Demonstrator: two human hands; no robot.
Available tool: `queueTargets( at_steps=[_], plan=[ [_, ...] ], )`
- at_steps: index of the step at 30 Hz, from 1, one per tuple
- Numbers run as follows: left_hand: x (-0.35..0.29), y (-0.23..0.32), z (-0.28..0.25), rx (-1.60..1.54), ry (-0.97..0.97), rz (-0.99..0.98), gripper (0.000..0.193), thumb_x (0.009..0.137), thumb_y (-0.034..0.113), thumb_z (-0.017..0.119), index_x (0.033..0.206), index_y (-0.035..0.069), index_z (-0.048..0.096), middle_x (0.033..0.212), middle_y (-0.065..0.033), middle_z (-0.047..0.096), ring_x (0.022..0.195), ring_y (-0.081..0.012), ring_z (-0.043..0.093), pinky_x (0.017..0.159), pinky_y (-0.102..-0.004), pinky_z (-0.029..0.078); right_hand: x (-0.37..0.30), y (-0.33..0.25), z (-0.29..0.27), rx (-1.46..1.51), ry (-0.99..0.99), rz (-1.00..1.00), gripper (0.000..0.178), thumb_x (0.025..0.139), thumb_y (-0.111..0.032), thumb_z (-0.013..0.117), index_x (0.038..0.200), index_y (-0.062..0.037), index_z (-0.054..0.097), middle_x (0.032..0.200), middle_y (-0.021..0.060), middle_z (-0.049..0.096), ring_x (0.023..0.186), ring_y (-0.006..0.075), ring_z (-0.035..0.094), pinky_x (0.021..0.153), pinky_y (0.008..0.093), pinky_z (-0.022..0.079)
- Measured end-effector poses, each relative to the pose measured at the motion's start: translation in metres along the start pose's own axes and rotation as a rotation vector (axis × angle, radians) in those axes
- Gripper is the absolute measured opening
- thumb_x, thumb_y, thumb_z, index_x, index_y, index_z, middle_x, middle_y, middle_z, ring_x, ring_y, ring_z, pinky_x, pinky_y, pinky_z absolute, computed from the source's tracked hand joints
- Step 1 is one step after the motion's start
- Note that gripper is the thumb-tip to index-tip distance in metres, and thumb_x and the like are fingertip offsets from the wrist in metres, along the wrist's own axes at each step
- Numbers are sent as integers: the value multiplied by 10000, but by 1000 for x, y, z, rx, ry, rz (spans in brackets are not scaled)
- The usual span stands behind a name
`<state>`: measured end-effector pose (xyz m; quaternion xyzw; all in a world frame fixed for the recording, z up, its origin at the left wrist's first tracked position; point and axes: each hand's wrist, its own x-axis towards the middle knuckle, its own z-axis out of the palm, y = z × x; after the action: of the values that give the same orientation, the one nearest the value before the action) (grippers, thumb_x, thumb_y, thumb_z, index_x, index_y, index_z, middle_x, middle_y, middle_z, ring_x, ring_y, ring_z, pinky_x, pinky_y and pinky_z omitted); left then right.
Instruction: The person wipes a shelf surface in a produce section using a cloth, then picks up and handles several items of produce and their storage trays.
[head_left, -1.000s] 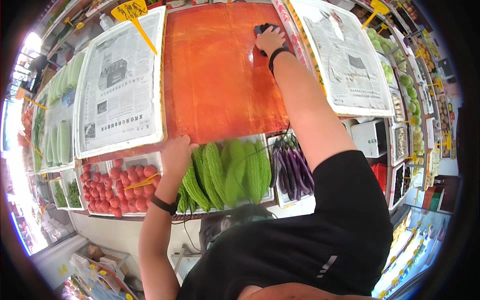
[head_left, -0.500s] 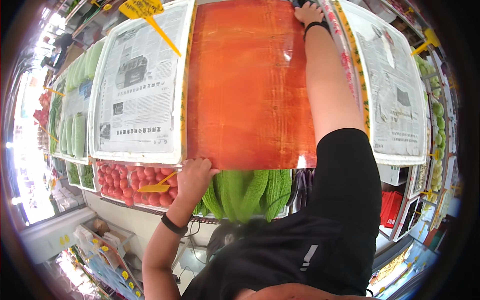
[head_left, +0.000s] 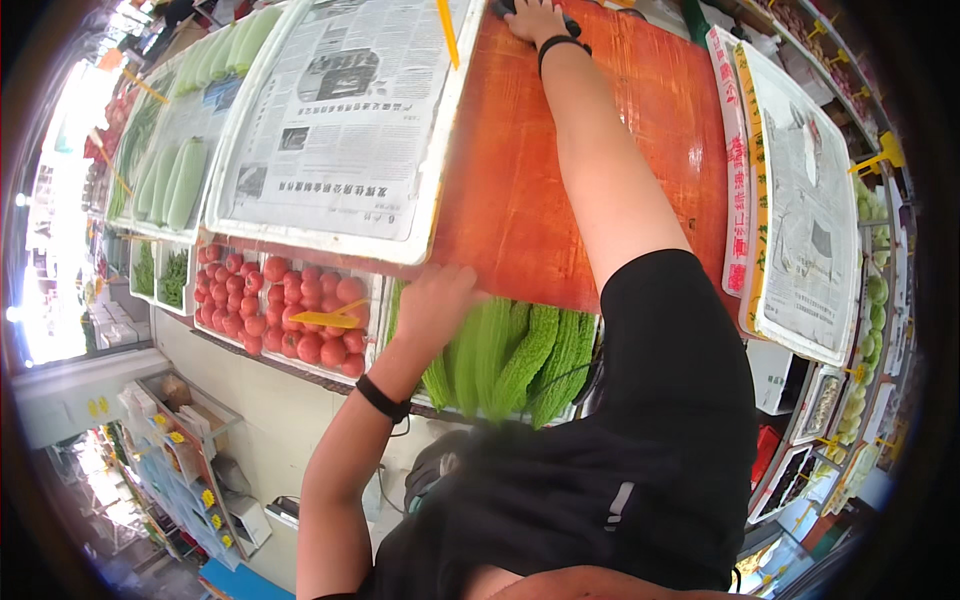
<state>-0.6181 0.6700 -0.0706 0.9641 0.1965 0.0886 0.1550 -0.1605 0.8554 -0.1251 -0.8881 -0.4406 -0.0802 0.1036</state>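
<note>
My right hand (head_left: 535,18) reaches to the far left of a wide orange-red board (head_left: 590,200) and presses down on a dark, bunched cloth-like thing (head_left: 571,26). Its fingers lie over that thing, and its full shape is hidden at the picture's top edge. The board has streaks and shiny spots. My left hand (head_left: 440,305), smeared by motion, is at the board's near left corner, above the green bitter melons (head_left: 535,355). Whether its fingers grip the board edge is not clear.
White foam trays lined with newspaper, one on the left (head_left: 330,130) and one on the right (head_left: 805,215), flank the board. Red tomatoes (head_left: 310,348) with a yellow tag (head_left: 325,320) lie below the left tray. Pale green gourds (head_left: 185,185) are farther left.
My right hand and the dark cloth have moved left across the board's far end. The view has shifted, so the board and trays appear turned. My left hand stays by the near corner.
</note>
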Motion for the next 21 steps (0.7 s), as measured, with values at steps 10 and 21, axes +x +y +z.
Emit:
queueTargets(
  at_steps=[10,21],
  plan=[
    [-1,2,4,-16,-129,-137,309,801,372,617,812,71,548,846,-100,603,842,-307,595,685,-411,492,-131,-52,-53,-80,-167,-213,599,930,-439,382,1443,-169,232,1518,66,169,1385,330,155,1103,485,179],
    [-53,6,-18,-162,259,-111,148,875,227,530,872,79,541,907,-131,560,857,-345,572,712,-441,478,-332,-103,-105,0,-203,-514,577,919,-392,433,1414,-130,295,1486,107,237,1353,356,220,1070,511,228]
  ],
)
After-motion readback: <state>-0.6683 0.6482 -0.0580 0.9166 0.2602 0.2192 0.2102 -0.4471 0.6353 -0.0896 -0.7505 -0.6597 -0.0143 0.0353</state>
